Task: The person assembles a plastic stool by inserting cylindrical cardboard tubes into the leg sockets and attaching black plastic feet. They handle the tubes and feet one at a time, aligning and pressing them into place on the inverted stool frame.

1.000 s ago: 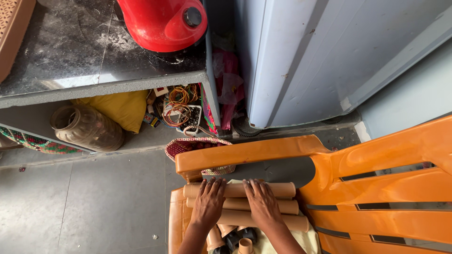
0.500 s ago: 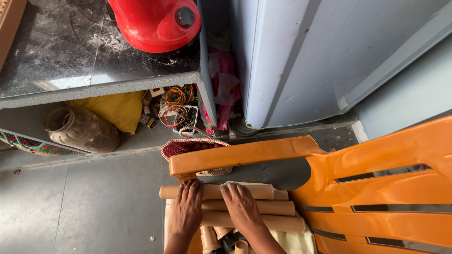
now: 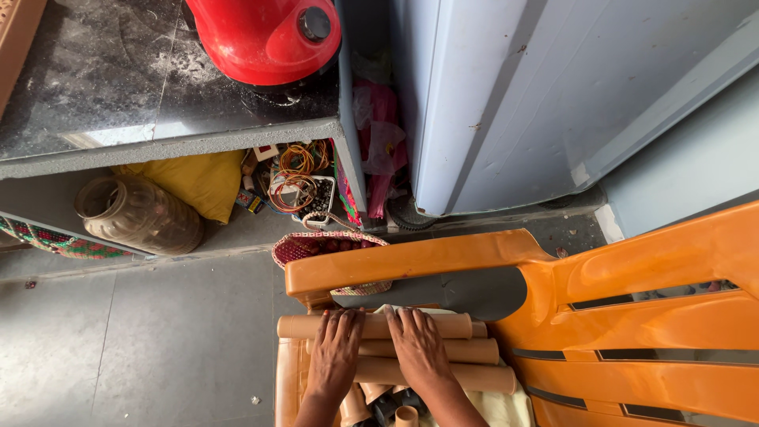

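Three long tan cardboard tubes (image 3: 466, 349) lie side by side across the seat of an orange plastic chair (image 3: 632, 308). My left hand (image 3: 335, 353) rests flat on them, fingers spread, reaching to the topmost tube. My right hand (image 3: 419, 348) lies palm down beside it on the same tubes. Neither hand is closed around a tube. Below my wrists stand several shorter tubes (image 3: 379, 403), tan and black, partly hidden by my arms.
The chair's orange armrest (image 3: 411, 261) crosses just above the tubes, a woven pink basket (image 3: 316, 247) behind it. A stone shelf (image 3: 126, 87) bears a red appliance (image 3: 265, 35); beneath lie a brown jar (image 3: 138, 215), yellow bag and wire coils. A grey-blue cabinet (image 3: 538, 95) stands right.
The view has shifted slightly. My hands have stayed flat on the tubes, sliding a little over them; the tubes sit about where they were.
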